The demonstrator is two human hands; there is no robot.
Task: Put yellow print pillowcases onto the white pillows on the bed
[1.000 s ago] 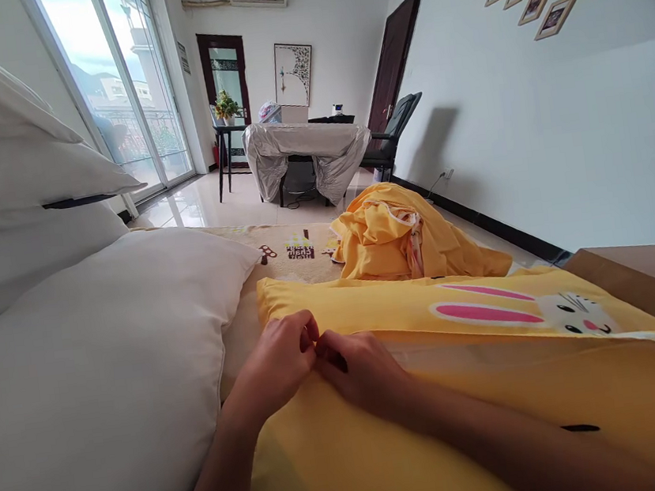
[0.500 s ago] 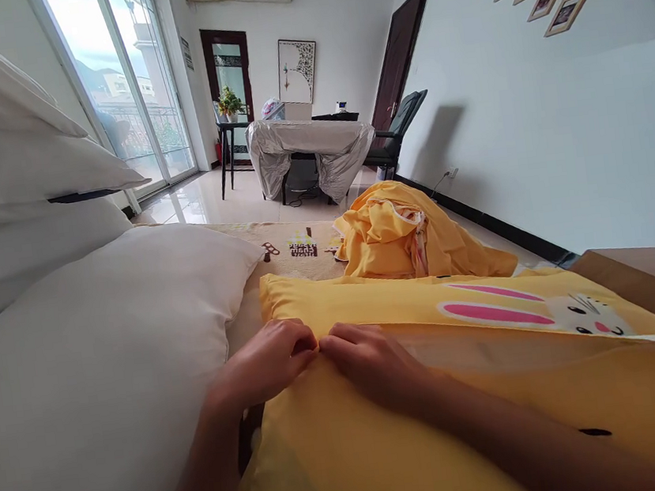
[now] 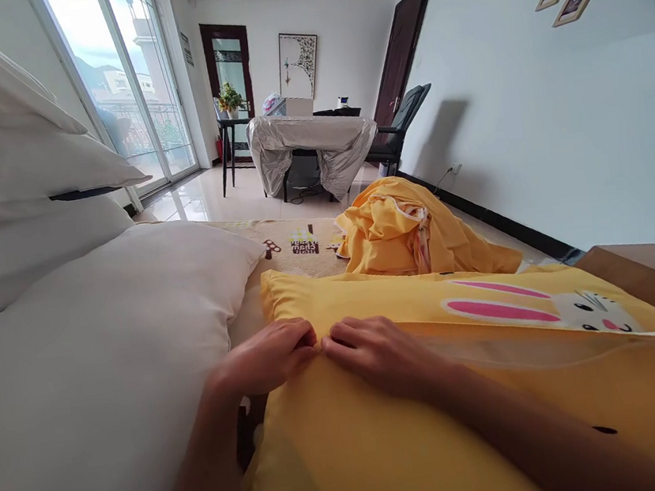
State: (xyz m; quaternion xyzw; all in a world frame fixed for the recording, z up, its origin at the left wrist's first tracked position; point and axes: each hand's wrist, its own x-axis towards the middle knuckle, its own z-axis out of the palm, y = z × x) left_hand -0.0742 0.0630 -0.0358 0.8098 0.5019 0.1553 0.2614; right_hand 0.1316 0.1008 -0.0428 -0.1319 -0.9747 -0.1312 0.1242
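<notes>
A yellow pillowcase point(image 3: 352, 442) printed with a white rabbit lies in front of me, plumped out by a filling. A long slit runs across it, and a pale inner pillow point(image 3: 495, 350) shows through the gap. At the slit's left end, my left hand point(image 3: 275, 354) pinches the yellow cloth. My right hand point(image 3: 376, 351) is closed on the same edge just beside it, fingertips almost meeting the left ones. Whether a zipper pull sits between the fingers is hidden. Close by on the left is a plump white pillow point(image 3: 109, 368).
More white pillows point(image 3: 13, 168) are stacked at the far left. Beyond the pillowcase lies a heap of yellow fabric point(image 3: 403, 228) on a beige patterned mat point(image 3: 242, 232). A brown cardboard box point(image 3: 647, 278) stands at right. Farther back are a covered table point(image 3: 313, 124) and a black chair point(image 3: 402, 125).
The view has shifted slightly. Both hands stay at the same end of the slit, with the right fingers curled a little differently.
</notes>
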